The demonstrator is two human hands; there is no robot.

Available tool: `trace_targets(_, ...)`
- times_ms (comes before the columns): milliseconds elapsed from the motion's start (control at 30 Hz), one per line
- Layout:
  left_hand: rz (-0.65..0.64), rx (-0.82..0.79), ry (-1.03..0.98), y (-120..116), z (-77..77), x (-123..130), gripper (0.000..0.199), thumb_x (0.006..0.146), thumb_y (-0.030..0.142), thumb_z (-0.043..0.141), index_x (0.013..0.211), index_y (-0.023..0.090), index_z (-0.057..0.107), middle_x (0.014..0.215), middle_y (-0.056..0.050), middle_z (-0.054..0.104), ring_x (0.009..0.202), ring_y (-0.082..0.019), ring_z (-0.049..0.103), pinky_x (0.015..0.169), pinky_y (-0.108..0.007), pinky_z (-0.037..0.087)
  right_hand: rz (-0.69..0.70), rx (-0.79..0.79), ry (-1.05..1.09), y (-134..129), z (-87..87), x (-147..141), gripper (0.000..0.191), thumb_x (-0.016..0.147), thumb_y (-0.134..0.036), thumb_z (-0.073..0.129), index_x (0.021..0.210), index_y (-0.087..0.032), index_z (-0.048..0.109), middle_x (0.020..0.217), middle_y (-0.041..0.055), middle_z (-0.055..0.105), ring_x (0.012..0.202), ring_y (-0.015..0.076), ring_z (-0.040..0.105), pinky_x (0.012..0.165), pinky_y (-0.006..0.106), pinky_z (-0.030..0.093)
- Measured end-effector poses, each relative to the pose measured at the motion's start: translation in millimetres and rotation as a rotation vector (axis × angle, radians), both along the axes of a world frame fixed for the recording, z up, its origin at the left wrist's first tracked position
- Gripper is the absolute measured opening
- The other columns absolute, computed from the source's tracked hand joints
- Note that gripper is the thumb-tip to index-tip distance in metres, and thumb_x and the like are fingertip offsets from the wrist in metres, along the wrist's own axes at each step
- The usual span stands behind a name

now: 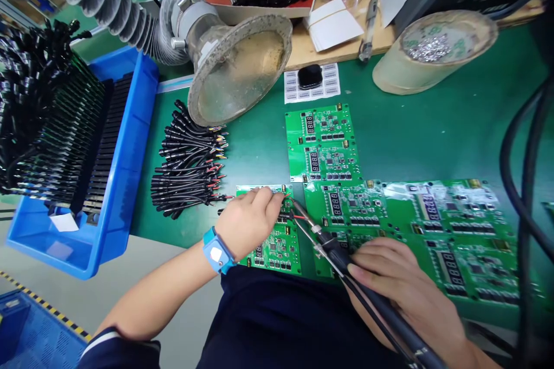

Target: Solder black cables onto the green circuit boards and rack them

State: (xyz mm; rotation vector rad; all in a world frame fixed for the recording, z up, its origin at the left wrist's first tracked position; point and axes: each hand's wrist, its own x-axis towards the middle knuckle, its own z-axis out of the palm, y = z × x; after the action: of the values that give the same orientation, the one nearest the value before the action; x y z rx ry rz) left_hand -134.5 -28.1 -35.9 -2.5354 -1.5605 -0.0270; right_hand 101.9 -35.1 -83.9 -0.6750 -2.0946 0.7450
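My left hand (251,216), with a blue wrist strap (217,251), is closed over a green circuit board (281,251) near the table's front edge. Its fingers pinch a thin cable whose coloured wire ends (287,196) show at the fingertips; most of the cable is hidden under the hand. My right hand (392,277) grips a black soldering iron (340,253) with a thin feed tube along it. The iron's tip points at the board beside my left fingertips; whether it touches is too small to tell. More circuit boards (322,153) lie in joined panels alongside.
Black cables (186,179) lie bundled at left, near a blue bin (125,167) of boards with cables. A fume extractor hood (242,69) hangs above the table. A cardboard tube (415,66) holding solder scraps stands at back right. Dark cables (526,184) hang at right.
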Motion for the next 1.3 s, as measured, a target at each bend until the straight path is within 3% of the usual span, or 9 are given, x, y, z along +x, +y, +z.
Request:
trace_targets(267, -0.006, -0.01, 0.006, 0, 2.6, 0, 0.024, 0.088, 0.008, 0.04, 0.105, 0.01, 0.056, 0.089, -0.009, 0.061, 0.07, -0.019, 0.061, 0.057, -0.029, 0.053, -0.038, -0.072, 0.077, 3, 4.7, -4, 0.037, 0.067, 0.0, 0.059, 0.097, -0.021, 0.054, 0.074, 0.0002, 0.062, 0.068, 0.0159, 0.06, 0.073, 0.043, 0.047)
trace_targets(467, 0.004, -0.072, 0.05, 0, 2.8, 1, 0.024, 0.088, 0.009, 0.042, 0.108, 0.01, 0.055, 0.09, -0.008, 0.06, 0.071, -0.018, 0.061, 0.059, -0.029, 0.054, -0.114, -0.235, 0.207, 2, 4.0, 4, 0.034, 0.071, -0.002, 0.055, 0.098, -0.023, 0.051, 0.079, 0.0022, 0.066, 0.078, 0.0198, 0.064, 0.08, 0.046, 0.047)
trace_targets(633, 0.037, -0.123, 0.044, -3, 5.0, 2, 0.025, 0.086, 0.011, 0.048, 0.11, 0.011, 0.054, 0.093, -0.009, 0.06, 0.076, -0.019, 0.062, 0.064, -0.031, 0.055, -0.343, -0.493, 0.461, -4, 7.2, -1, 0.017, 0.076, -0.013, 0.058, 0.087, -0.023, 0.051, 0.072, 0.0006, 0.07, 0.082, 0.0195, 0.065, 0.088, 0.045, 0.046)
trace_targets(767, 0.083, -0.138, 0.006, -5, 4.0, 0, 0.027, 0.084, 0.01, 0.053, 0.111, 0.013, 0.054, 0.095, -0.009, 0.061, 0.082, -0.021, 0.063, 0.068, -0.034, 0.056, -0.522, -0.549, 0.546, -2, 12.2, -6, 0.009, 0.081, -0.024, 0.057, 0.082, -0.022, 0.048, 0.065, -0.0003, 0.068, 0.073, 0.0185, 0.067, 0.075, 0.036, 0.051)
trace_targets(933, 0.093, -0.052, -0.153, -6, 4.8, -5, 0.027, 0.088, 0.01, 0.043, 0.111, 0.014, 0.055, 0.1, -0.01, 0.061, 0.091, -0.024, 0.062, 0.075, -0.039, 0.056, -0.547, -0.491, 0.562, 6, 13.6, -3, 0.008, 0.083, -0.026, 0.055, 0.084, -0.021, 0.049, 0.069, 0.0004, 0.068, 0.066, 0.0173, 0.067, 0.074, 0.036, 0.052)
trace_targets(1067, 0.119, 0.076, -0.398, -18, 24.0, -9, 0.03, 0.09, 0.011, 0.038, 0.115, 0.018, 0.052, 0.106, -0.009, 0.061, 0.107, -0.023, 0.056, 0.091, -0.041, 0.05, -0.546, -0.485, 0.571, 6, 9.8, 3, 0.008, 0.082, -0.024, 0.055, 0.086, -0.02, 0.05, 0.073, 0.0025, 0.069, 0.073, 0.0183, 0.067, 0.075, 0.037, 0.053)
trace_targets(1200, 0.304, -0.002, -0.656, -29, 42.9, -12, 0.029, 0.092, 0.018, 0.037, 0.118, 0.025, 0.05, 0.091, -0.004, 0.064, 0.085, -0.016, 0.062, 0.072, -0.028, 0.055, -0.533, -0.463, 0.567, 10, 6.2, 5, 0.007, 0.082, -0.024, 0.055, 0.085, -0.02, 0.051, 0.067, 0.0015, 0.066, 0.079, 0.018, 0.067, 0.075, 0.035, 0.053)
trace_targets(1300, 0.363, -0.028, -0.705, -32, 43.7, -16, 0.029, 0.093, 0.02, 0.035, 0.116, 0.027, 0.051, 0.081, -0.001, 0.063, 0.073, -0.014, 0.063, 0.064, -0.024, 0.054, -0.538, -0.438, 0.569, 14, 8.3, 5, 0.007, 0.08, -0.024, 0.058, 0.083, -0.02, 0.052, 0.067, 0.0012, 0.066, 0.078, 0.0184, 0.067, 0.076, 0.036, 0.054)
